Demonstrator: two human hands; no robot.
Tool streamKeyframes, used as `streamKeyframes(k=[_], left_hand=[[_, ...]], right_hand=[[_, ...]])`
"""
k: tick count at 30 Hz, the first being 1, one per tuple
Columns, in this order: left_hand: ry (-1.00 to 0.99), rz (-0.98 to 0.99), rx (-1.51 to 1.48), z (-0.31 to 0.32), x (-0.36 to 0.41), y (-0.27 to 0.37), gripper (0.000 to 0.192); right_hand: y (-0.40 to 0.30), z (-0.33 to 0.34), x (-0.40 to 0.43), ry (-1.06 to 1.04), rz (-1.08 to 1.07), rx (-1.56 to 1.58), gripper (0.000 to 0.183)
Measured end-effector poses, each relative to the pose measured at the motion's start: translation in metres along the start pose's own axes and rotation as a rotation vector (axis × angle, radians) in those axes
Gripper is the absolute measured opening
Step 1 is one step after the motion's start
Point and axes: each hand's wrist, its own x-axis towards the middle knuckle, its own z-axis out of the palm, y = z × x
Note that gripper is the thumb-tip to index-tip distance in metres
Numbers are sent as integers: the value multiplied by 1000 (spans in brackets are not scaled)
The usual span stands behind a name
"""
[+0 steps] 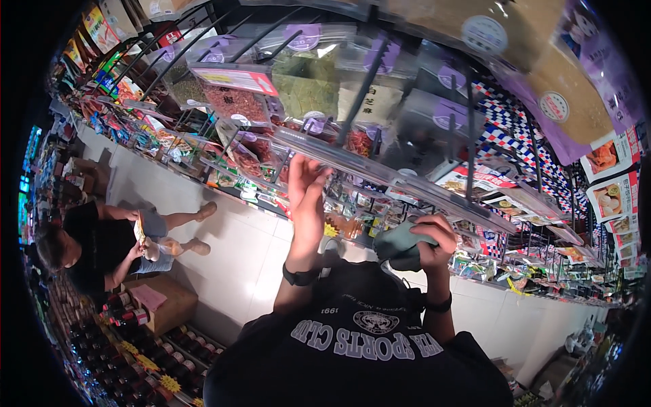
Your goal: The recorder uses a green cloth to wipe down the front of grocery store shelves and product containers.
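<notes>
My left hand (306, 196) is raised just below a clear plastic label rail (386, 175) at the front of the rack's hooks. Its fingers are slightly bent, with nothing seen in them; whether the fingertips touch the rail is unclear. A bunched grey-green cloth (402, 241) is gripped in my right hand (436, 238), lower and farther right. Behind the rail hang clear bags of spices: a reddish one (234, 104), a bag of green leaves (305, 84) and a bag of pale seeds (368, 99). A dark, blurred bag (419, 135) hangs to their right.
Black metal hooks (361, 94) project towards me. Large brown packets (564, 94) hang at the upper right. On the left, a person (96, 244) in a black shirt holds items in the aisle. A cardboard box (173, 300) and rows of dark bottles (173, 358) stand behind me.
</notes>
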Motion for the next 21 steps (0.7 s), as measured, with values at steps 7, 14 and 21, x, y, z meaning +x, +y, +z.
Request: streamKeyframes(k=[7, 14, 21], left_hand=[[152, -47, -490, 5, 43, -27, 72], [141, -62, -515, 5, 59, -33, 75], [360, -85, -693, 5, 78, -62, 68]], right_hand=[[-21, 26, -3, 25, 104, -112, 26], [-22, 32, -4, 17, 106, -173, 27], [-24, 44, 10, 2, 97, -136, 25]])
